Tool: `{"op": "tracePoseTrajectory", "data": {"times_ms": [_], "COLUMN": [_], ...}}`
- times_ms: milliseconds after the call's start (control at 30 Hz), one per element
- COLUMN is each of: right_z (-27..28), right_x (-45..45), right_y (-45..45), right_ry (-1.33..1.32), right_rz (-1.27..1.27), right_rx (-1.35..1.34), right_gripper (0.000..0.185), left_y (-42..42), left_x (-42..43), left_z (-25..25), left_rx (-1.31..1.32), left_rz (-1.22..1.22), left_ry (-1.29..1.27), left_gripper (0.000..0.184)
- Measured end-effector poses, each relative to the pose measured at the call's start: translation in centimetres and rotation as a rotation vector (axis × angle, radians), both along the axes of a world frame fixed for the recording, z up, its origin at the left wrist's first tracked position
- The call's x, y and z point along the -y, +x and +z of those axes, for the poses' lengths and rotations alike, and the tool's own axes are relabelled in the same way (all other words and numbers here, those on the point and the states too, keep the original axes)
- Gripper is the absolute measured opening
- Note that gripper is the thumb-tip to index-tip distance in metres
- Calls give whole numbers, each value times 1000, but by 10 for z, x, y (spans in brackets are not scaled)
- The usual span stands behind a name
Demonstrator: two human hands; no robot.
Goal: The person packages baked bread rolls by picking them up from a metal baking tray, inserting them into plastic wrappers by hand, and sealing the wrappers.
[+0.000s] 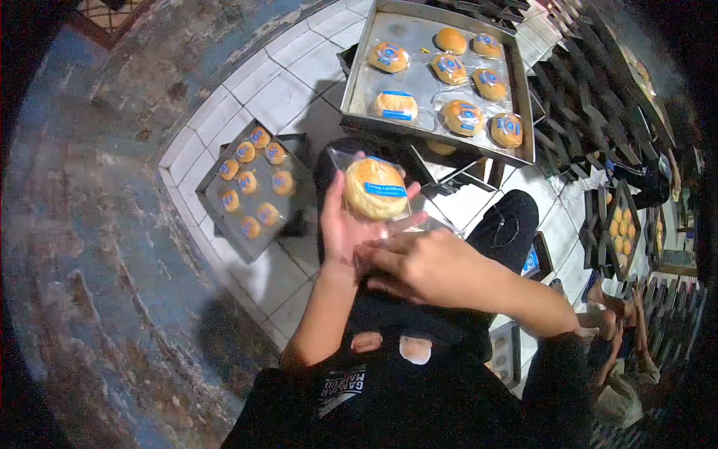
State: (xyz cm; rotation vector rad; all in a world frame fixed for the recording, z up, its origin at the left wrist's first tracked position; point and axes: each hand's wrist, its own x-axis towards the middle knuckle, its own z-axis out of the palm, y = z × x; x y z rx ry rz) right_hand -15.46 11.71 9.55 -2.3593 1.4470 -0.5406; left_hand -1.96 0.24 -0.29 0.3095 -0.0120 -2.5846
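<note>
A round golden bun (376, 188) in a clear plastic bag with a blue printed label rests on the palm of my left hand (340, 233), whose fingers curve round its sides. My right hand (432, 269) is just below the bun, its fingers bent together at the loose end of the bag (386, 233). What lies right between those fingertips is partly hidden. Beyond my hands stands a large metal tray (419, 127) with several buns, most of them bagged with blue labels.
On the left, a smaller dark tray (250, 243) holds several bagged buns on the white tiled floor (277, 97). Stacked dark trays (576, 112) line the right side. Farther right are another tray of buns (622, 228) and another person's arms (617, 314).
</note>
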Motion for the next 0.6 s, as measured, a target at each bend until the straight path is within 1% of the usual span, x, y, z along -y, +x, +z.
{"op": "tracePoseTrajectory", "data": {"times_ms": [33,67,100,133,167,233,267,333,367,433,467,500,533,567,600], "right_z": [4,3,2,1,-1,-7,-11,-19,-19,-18,-12,-2,6,6,6], "right_x": [0,1,2,2,2,2,4,8,8,8,6,4,3,-1,5], "right_y": [0,1,3,4,8,17,19,22,20,14,9,2,-7,-14,-14], "right_ry": [100,99,92,85,87,23,27,-96,-93,200,349,502,554,449,280], "right_rz": [-20,-19,-74,-129,-132,-193,-193,-158,-154,20,155,293,316,176,-36], "right_rx": [92,94,93,90,92,81,81,188,189,578,715,847,860,893,705], "right_gripper": [36,36,31,27,27,19,19,16,16,19,21,24,23,25,27], "left_y": [1,2,2,0,-1,-3,-4,-2,0,7,12,19,28,36,42], "left_x": [1,2,1,0,1,4,5,7,8,11,14,19,23,26,28], "left_z": [0,1,5,9,8,6,5,4,3,0,0,1,0,-1,0], "left_rx": [2,-28,-57,-19,-18,-15,10,31,52,62,70,95,83,71,70], "left_rz": [5,24,41,63,61,87,94,115,136,152,167,187,205,224,237], "left_ry": [0,-51,-100,-135,-134,-119,-143,-131,-123,-153,-183,-184,-188,-194,-196], "left_gripper": [60,62,63,65,65,65,65,64,63,63,63,64,69,75,75]}}
